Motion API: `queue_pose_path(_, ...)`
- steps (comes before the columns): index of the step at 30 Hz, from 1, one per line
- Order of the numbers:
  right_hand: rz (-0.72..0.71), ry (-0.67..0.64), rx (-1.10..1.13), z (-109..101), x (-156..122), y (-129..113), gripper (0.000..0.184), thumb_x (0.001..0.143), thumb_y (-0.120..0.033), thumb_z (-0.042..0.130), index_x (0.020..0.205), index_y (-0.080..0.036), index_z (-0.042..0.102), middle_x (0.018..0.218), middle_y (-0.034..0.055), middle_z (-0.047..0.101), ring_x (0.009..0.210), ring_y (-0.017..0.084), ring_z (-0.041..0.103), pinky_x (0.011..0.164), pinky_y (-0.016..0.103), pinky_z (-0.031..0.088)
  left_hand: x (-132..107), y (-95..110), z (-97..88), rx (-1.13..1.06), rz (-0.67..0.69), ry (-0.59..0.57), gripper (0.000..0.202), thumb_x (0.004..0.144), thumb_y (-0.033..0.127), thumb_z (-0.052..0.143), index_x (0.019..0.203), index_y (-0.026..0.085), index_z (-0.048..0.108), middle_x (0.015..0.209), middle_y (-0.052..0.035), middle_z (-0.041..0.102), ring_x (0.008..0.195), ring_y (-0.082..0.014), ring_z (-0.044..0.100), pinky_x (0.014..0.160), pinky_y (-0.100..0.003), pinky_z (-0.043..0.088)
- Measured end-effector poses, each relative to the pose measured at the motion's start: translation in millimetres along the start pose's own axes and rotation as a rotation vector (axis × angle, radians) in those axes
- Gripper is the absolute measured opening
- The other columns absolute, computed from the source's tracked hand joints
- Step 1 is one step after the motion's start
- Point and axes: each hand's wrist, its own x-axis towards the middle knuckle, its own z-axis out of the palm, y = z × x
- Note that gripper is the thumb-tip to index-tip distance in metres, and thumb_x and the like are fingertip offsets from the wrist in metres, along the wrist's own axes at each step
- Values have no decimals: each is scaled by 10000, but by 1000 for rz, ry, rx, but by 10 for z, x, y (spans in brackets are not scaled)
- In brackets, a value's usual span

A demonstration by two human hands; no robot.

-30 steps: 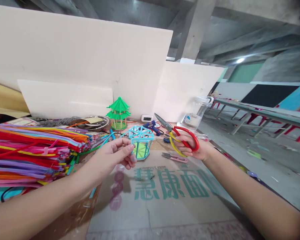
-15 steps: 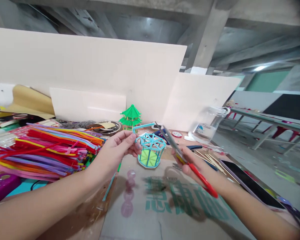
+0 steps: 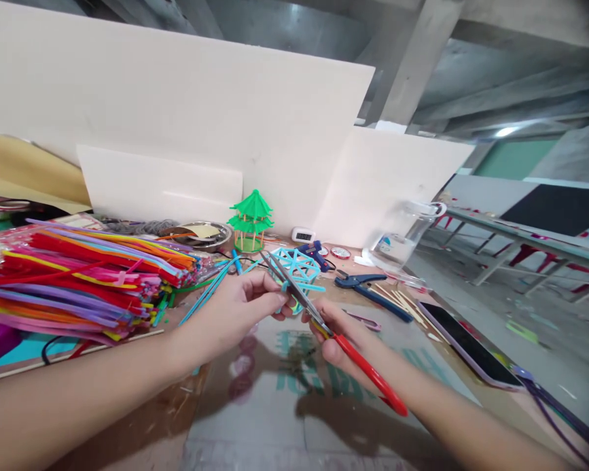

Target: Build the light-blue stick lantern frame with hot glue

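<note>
My left hand (image 3: pixel 260 297) pinches a light blue pipe cleaner (image 3: pixel 315 288) between thumb and fingers. My right hand (image 3: pixel 341 333) is closed round red-handled scissors (image 3: pixel 370 371). Their blades point up and left, right at my left fingertips, and cross over the blue strip; whether they touch it I cannot tell. Just behind the blades stands a light blue lattice cage (image 3: pixel 304 263), partly covered by my left hand and the scissors. A green two-tiered pagoda model (image 3: pixel 253 212) stands farther back.
Bundles of coloured pipe cleaners (image 3: pixel 93 275) lie at left. To the right are blue-handled pliers (image 3: pixel 368 288), thin sticks (image 3: pixel 402 301), a phone (image 3: pixel 466 343) and a clear plastic jug (image 3: pixel 402 239). A small white clock (image 3: pixel 303 235) stands before white boards (image 3: pixel 177 124).
My right hand has brought the scissors left and down to the left fingertips, over the blue strip. My left hand has lowered slightly. The view has shifted, and the pliers are now uncovered.
</note>
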Motion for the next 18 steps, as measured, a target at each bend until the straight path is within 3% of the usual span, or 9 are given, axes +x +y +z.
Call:
queue_pose_path(5, 13, -74, 64, -10, 12, -7, 583, 868, -725, 414, 1155, -221, 479, 836, -2, 424, 691, 135, 377, 611, 263, 341, 12, -25, 8, -12, -11, 0, 125, 795, 272, 629, 714, 177, 619, 735, 2, 686, 718, -150, 638, 668, -252, 481)
queue_pose_path(18, 26, -57, 20, -15, 4, 39, 602, 854, -729, 436, 1174, -222, 495, 854, 14, 473, 689, 145, 395, 613, 267, 372, -2, 40, 11, 59, -34, -14, 105, 765, 251, 620, 696, 173, 606, 698, 5, 669, 694, -142, 614, 685, -253, 469)
